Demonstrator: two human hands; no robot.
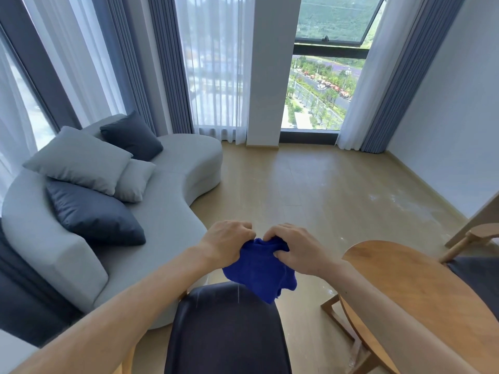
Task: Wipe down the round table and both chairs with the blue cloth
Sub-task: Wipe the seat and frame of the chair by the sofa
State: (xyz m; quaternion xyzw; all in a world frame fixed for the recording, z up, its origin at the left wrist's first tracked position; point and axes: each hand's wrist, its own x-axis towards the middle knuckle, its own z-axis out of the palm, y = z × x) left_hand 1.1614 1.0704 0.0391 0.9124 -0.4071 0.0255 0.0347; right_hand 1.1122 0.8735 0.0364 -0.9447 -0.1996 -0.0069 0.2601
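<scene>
I see two bare forearms entering from lower left and lower right of frame, converging toward lower centre. No sleeves in view on either arm; bare up to frame edges. Left hand (229, 242) and right hand (298, 248): no gloves, no rings I can make out, no watch or band at either wrist. Small dark mark on right forearm, lower right of frame. Fingernails mostly hidden; can't tell more.

- Pale wood floor (318, 179) fills the room.
- Curved grey sofa (172, 184) stands at nine o'clock.
- Round wooden table (421, 292) stands at four o'clock, top bare.
</scene>
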